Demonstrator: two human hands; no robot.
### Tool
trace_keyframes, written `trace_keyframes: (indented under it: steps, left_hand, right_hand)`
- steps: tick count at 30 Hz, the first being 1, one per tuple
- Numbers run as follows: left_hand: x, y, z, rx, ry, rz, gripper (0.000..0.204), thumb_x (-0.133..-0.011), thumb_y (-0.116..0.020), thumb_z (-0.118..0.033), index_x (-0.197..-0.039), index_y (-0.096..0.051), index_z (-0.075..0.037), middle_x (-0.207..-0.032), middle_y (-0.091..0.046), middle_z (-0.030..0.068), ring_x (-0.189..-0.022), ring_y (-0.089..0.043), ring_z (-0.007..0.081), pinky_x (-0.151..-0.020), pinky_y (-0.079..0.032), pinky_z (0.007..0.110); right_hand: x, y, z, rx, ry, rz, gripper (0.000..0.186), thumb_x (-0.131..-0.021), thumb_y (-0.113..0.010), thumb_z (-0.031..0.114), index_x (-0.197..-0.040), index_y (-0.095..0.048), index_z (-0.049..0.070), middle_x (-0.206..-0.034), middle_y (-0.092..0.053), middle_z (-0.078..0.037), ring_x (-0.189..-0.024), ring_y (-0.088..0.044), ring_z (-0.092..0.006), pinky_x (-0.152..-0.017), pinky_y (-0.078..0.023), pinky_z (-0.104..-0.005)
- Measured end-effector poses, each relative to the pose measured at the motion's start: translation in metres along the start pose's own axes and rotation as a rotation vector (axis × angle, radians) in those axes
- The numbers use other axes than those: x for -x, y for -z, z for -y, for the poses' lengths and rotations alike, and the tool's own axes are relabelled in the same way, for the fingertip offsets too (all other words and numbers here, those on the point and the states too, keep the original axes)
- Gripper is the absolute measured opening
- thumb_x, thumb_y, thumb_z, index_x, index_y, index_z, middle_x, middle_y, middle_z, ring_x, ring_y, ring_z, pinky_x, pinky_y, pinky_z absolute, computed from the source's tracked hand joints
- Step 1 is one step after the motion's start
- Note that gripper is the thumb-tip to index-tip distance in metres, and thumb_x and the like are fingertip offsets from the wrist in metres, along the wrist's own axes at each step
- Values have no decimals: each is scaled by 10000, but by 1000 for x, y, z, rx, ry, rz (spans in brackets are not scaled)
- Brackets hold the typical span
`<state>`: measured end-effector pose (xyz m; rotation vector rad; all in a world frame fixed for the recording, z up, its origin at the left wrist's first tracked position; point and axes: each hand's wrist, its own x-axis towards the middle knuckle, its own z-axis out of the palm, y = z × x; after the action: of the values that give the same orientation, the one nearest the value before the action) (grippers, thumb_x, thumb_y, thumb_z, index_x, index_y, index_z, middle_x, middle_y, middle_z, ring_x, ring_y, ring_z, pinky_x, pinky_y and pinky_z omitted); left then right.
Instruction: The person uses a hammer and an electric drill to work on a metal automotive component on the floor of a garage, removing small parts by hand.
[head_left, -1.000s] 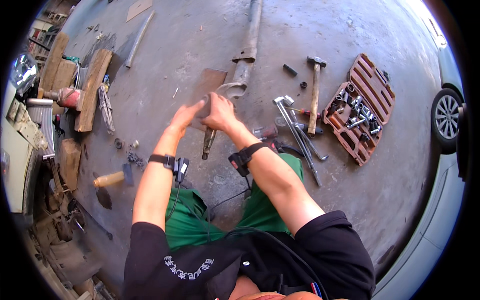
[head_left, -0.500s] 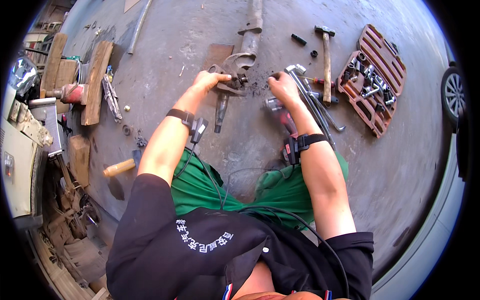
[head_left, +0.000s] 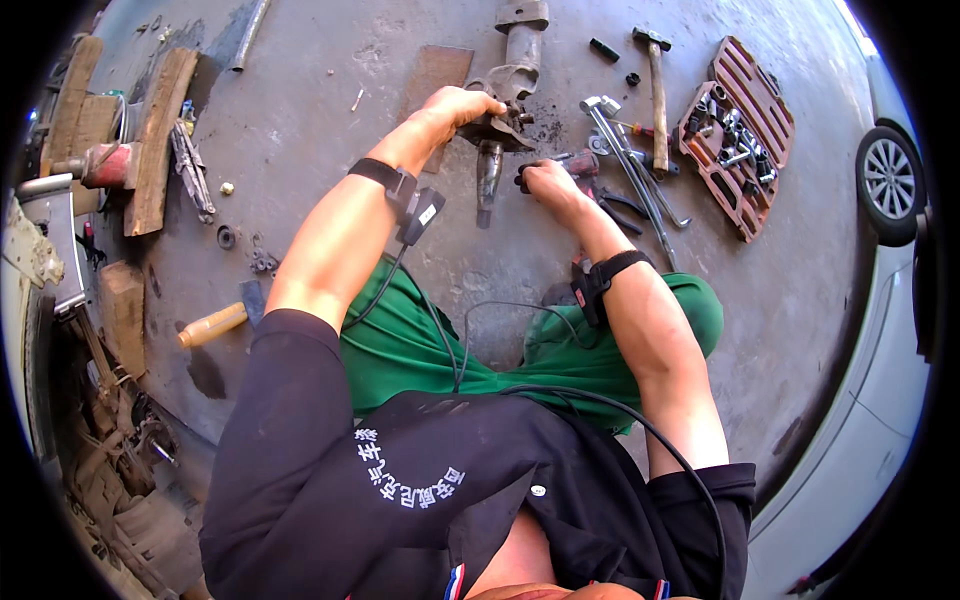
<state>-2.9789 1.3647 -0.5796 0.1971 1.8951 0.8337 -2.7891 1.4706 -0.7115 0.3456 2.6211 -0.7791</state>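
Head view: left hand (head_left: 452, 107) grips a metal joint (head_left: 496, 132), right hand (head_left: 552, 184) some dark, indistinct object (head_left: 521, 178).

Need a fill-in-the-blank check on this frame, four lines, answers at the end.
1. The metal yoke has the person's ____ hand on it.
2. The socket case lies on the floor with its lid ____.
3. The person's trousers are ____.
4. The car wheel is on the person's ____ side.

Missing words: left; open; green; right.
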Motion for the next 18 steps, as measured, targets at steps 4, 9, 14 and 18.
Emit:
trace_keyframes:
  steps: [4, 9, 14, 18]
  left_hand:
    - [-42, -6, 24, 15, -47, -44, 399, -742, -801, -331, -951, -710, -4, -913, -710, 77, -807, -640, 168, -753, -462, 316]
    - [-51, -5, 32, -22, -59, -98, 451, -739, -809, -337, -951, -702, 47, -901, -706, 87, -781, -635, 172, -709, -464, 313]
    - [-45, -12, 25, -111, -83, -89, 541, -717, -821, -434, -927, -699, 49, -867, -674, 93, -741, -581, 164, -637, -420, 324]
    - [-38, 0, 33, -132, -50, -98, 537, -733, -810, -453, -962, -705, 21, -902, -684, 96, -798, -591, 166, -687, -431, 331]
  right_hand:
    - [-5, -6, -14, -220, -228, -27, 156, -785, -585, 62, -885, -704, 48, -897, -686, -161, -927, -681, -274, -781, -534, -351]
    - [-14, 34, 1, -1396, -759, -288, 326, -907, -495, 338, -960, -624, 43, -834, -608, -85, -689, -572, -222, -637, -457, -374]
    - [-44, 5, -11, -1917, -671, -285, 413, -907, -513, 516, -1036, -614, 137, -881, -633, -65, -805, -611, -211, -711, -482, -348]
    - [-47, -7, 31, -2220, -469, -193, 501, -886, -511, 549, -1132, -626, 128, -997, -661, -69, -921, -604, -261, -892, -452, -451]
